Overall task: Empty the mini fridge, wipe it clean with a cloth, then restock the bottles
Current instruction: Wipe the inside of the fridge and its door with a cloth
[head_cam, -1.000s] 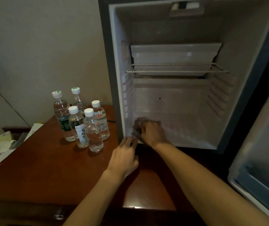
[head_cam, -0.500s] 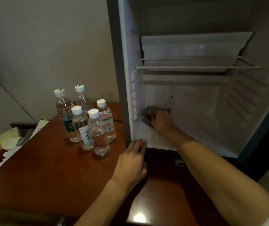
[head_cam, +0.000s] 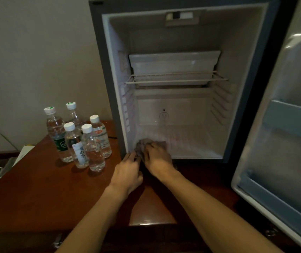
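Dark wooden tabletop (head_cam: 36,189) against a plain wall. Five water bottles (head_cam: 84,141) with white caps stand clustered at its far left, just beside the mini fridge (head_cam: 109,88). At the fridge's near left corner, the left hand (head_cam: 127,172) rests with relaxed fingers at the frame's bottom edge. Touching it, the right hand (head_cam: 157,157) presses a grey cloth (head_cam: 142,145) on the fridge floor, fingers curled over it. Higher inside sits a wire shelf (head_cam: 175,79). Far right, the fridge door (head_cam: 288,125) stands open.
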Demonstrator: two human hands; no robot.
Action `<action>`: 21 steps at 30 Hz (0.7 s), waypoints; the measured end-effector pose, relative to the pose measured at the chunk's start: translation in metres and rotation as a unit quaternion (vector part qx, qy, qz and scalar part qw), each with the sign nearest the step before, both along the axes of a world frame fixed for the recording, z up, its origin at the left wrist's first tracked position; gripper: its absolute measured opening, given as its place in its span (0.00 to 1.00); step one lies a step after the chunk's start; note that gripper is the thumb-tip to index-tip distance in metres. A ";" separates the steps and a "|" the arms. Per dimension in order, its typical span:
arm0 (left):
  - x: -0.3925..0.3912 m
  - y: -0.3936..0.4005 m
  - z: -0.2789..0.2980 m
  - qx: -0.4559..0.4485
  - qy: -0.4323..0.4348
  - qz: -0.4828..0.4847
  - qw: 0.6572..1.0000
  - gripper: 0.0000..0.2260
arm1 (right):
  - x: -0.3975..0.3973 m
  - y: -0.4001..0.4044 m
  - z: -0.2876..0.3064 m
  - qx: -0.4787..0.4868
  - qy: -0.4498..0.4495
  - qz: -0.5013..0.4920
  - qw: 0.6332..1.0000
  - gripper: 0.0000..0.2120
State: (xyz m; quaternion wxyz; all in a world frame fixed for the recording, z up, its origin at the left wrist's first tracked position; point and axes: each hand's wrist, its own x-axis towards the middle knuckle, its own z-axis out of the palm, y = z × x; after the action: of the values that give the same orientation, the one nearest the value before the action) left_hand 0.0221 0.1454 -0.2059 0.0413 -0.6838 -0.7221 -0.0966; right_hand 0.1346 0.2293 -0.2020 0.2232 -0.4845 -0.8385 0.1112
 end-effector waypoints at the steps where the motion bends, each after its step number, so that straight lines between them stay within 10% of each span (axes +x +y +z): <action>1: 0.000 0.000 0.000 0.000 0.001 0.001 1.000 0.24 | 0.001 -0.002 -0.002 0.007 0.002 0.003 1.000 0.13; 21: -0.019 0.008 -0.013 0.040 0.021 -0.051 0.998 0.31 | -0.033 0.113 0.028 -0.001 0.016 0.015 1.000 0.14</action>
State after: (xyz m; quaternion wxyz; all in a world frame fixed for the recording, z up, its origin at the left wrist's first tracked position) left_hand 0.0033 0.1535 -0.2189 0.0790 -0.7191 -0.6811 -0.1134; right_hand 0.1015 0.3425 -0.1743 0.2345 -0.4700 -0.8419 0.1235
